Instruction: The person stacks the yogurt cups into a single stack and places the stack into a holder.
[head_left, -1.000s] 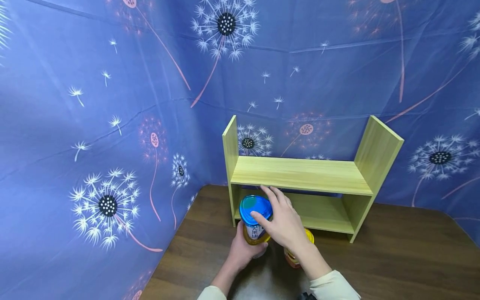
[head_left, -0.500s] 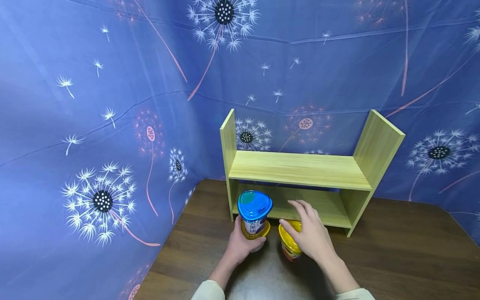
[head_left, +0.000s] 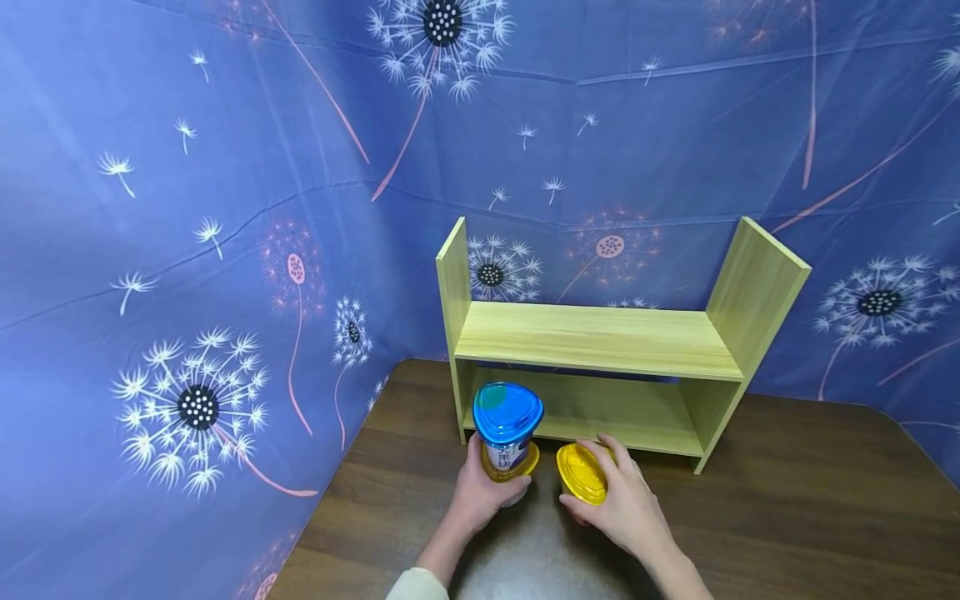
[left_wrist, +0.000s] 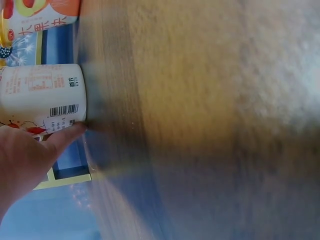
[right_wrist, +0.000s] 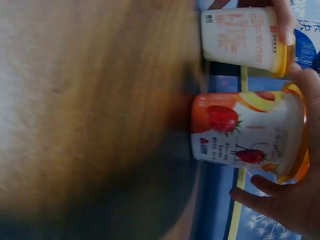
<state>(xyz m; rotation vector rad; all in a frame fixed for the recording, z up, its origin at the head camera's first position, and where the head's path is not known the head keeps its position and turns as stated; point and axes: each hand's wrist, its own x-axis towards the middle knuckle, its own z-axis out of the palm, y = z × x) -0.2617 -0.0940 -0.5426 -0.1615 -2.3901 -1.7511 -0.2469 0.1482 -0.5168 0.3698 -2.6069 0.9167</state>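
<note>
Two yogurt cups stand stacked on the table at the middle left: a blue-lidded yogurt cup (head_left: 507,417) on top of a yellow-lidded one (left_wrist: 40,95). My left hand (head_left: 480,492) grips the lower cup, with a finger reaching down near its base in the left wrist view. Just to the right stands another yellow-lidded yogurt cup (right_wrist: 240,130), printed with strawberries. My right hand (head_left: 626,504) holds it around its yellow lid (head_left: 581,473), thumb on the near side and fingers on the far side. Its lower part is mostly hidden in the head view.
A pale wooden two-tier shelf (head_left: 600,337) stands right behind the cups, with upright side panels. The brown wooden table (head_left: 795,500) extends to both sides. Blue dandelion-print cloth (head_left: 300,125) hangs behind and along the left.
My right hand has moved away from the blue lid, rightward and down, onto the right-hand yellow-lidded yogurt cup. My left hand keeps its grip on the lower stacked cup.
</note>
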